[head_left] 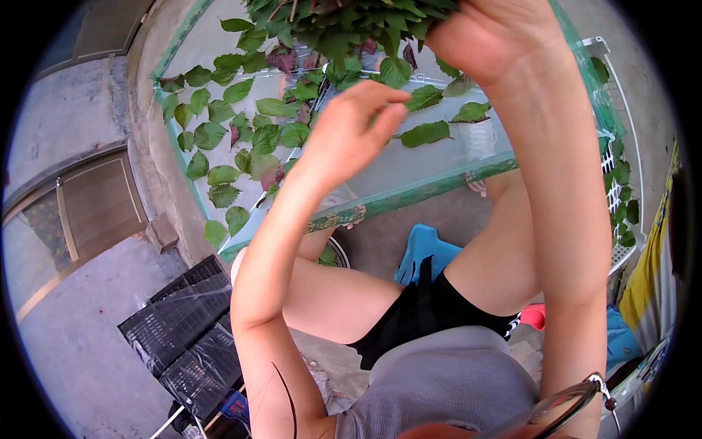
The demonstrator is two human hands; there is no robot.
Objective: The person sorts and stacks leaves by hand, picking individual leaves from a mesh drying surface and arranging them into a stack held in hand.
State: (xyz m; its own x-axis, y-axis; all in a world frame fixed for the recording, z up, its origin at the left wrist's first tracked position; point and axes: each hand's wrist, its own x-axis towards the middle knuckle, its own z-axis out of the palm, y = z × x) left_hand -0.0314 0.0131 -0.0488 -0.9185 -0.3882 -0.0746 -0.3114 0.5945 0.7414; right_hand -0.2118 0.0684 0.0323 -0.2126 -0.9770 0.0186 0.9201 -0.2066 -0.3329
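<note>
A thick bunch of green leaves [351, 22] hangs at the top edge, partly cut off by the frame. My right hand [482, 36] is at its right side, with the fingers hidden behind the leaves and the palm against them. Below and to the left, my left hand [358, 128] hovers over the netted surface [380, 172], fingers bent and thumb apart, with nothing visible between them. A single green leaf [425, 98] lies just right of its fingertips. Many green and some purple leaves [265, 137] are spread on the net, mostly to the left.
Between my legs is a blue plastic object [428, 252], with a round container [336, 252] beside it. Black crates [179, 314] stand at the lower left. A white rack [618, 95] with leaves is at the right, near a yellow and grey cloth [651, 256].
</note>
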